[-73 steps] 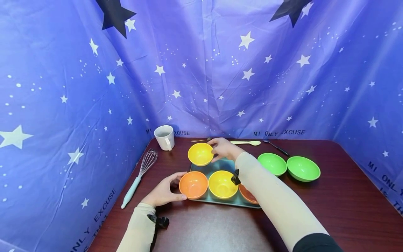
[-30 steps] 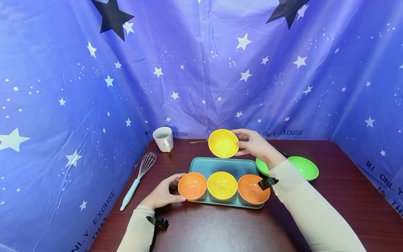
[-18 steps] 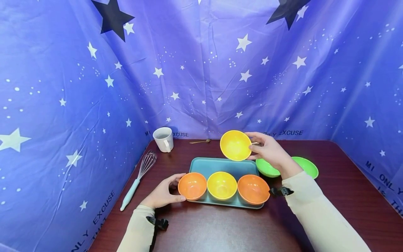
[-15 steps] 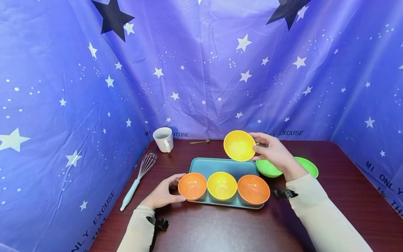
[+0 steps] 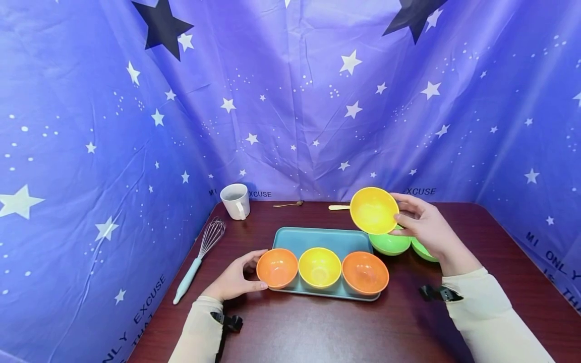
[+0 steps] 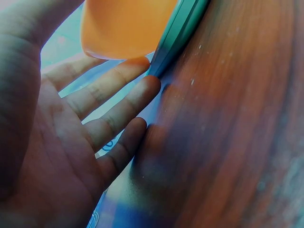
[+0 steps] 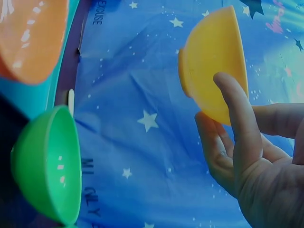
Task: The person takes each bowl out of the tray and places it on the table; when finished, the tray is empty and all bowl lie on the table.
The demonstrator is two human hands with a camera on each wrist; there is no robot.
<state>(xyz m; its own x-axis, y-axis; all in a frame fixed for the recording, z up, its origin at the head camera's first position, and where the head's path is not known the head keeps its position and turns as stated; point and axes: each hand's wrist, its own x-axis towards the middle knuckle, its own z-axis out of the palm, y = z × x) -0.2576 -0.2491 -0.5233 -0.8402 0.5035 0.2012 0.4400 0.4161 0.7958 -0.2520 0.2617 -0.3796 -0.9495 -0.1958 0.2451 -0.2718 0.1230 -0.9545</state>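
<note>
My right hand (image 5: 426, 222) holds a yellow bowl (image 5: 374, 210) by its side, raised over the back right of the table. In the right wrist view that bowl (image 7: 213, 61) tips sideways between thumb and fingers. My left hand (image 5: 240, 276) rests at the left end of the teal tray (image 5: 317, 235), its fingers and thumb spread beside an orange bowl (image 5: 277, 268). The left wrist view shows fairly straight fingers (image 6: 109, 90) right at the tray edge and this bowl's side. Another yellow bowl (image 5: 320, 267) and an orange bowl (image 5: 365, 273) stand in line on the tray.
Two green bowls (image 5: 389, 244) stand right of the tray, partly hidden behind the raised bowl and right hand. A whisk (image 5: 199, 257) and a white mug (image 5: 236, 200) are at the left. Behind lie a small spoon (image 5: 289, 203) and a pale handle (image 5: 339, 207).
My right hand has lifted the yellow bowl from above the tray's back left and carried it rightward, over the green bowls. The left hand has stayed by the orange bowl.
</note>
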